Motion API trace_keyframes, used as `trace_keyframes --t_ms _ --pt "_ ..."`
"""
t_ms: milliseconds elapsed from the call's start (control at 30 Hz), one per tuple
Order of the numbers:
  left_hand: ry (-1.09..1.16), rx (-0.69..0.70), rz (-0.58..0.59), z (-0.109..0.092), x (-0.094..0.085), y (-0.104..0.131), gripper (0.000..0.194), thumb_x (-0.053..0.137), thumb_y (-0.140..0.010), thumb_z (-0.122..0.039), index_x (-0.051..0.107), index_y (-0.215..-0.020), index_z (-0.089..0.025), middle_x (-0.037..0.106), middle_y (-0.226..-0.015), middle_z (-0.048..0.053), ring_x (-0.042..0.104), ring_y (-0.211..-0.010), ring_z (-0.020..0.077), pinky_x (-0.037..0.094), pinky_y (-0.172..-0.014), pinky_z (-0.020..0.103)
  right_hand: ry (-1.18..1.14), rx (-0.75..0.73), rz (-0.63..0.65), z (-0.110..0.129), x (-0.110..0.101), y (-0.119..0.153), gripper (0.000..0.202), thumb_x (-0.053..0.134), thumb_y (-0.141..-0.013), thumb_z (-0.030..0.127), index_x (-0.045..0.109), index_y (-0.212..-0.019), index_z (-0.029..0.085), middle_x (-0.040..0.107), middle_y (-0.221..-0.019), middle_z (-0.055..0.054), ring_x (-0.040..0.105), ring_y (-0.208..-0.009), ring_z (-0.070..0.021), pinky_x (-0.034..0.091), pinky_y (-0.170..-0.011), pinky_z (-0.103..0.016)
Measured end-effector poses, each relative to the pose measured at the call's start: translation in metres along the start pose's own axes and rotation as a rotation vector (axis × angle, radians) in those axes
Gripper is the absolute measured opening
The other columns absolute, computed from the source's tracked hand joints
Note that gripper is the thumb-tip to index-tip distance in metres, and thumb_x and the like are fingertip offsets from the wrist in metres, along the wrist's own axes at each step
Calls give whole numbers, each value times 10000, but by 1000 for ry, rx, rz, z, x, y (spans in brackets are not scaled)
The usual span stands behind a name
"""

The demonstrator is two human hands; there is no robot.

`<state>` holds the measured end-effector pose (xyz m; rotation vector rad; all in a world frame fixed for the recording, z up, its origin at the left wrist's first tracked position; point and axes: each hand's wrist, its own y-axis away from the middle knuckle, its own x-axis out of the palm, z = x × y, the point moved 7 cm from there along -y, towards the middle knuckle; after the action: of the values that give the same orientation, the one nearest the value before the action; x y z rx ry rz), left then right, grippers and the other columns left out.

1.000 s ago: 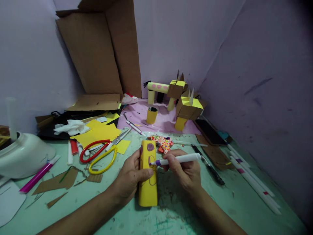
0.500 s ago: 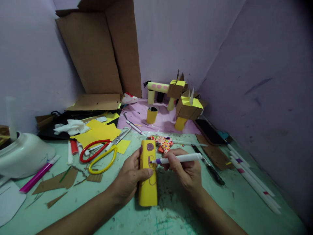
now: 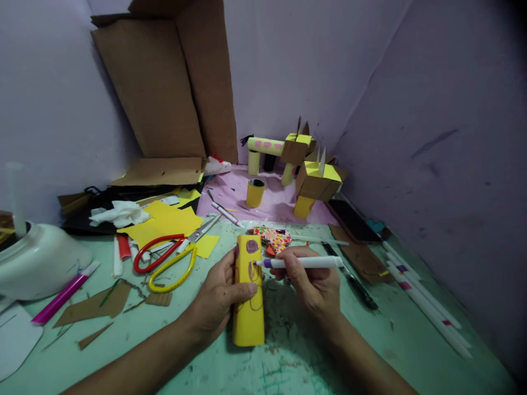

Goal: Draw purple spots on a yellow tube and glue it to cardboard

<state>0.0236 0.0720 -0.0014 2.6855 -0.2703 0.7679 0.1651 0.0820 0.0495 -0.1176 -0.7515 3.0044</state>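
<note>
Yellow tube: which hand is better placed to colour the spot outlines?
Probably the right hand: it holds the white marker pointed at an outlined spot, while the left hand is occupied gripping the yellow tube.

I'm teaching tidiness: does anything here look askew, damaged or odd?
Stray dark smudges mark the purple wall at right, and green scribbles the pale green tabletop in front. The metal scissors have mismatched handles, one red, one yellow. The yellow paper tube in the left hand looks undamaged.

The spotted yellow tube (image 3: 248,323) looks like matt paper, the marker (image 3: 317,263) smooth plastic, the scissor blades (image 3: 206,227) shiny metal.
</note>
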Motion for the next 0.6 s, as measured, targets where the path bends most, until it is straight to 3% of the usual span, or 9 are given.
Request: trace_keyframes --t_ms 467,600 --pt "14 4 33 -2 4 0 752 741 -570 -113 475 -1272 -159 659 -1170 116 582 -1098 308 436 -915 385 25 4 59 0 3 1 198 552 -884 255 637 -727 170 608 -523 4 539 -453 -121 427 -438 -226" --pt "4 7 9 0 1 -1 768 742 -568 -108 463 -1281 -160 660 -1167 110 585 -1093 297 447 -890 363 19 -15 26 1 1 0 193 554 -888 266 644 -747 171 622 -537 0 556 -455 -127 436 -432 -228"
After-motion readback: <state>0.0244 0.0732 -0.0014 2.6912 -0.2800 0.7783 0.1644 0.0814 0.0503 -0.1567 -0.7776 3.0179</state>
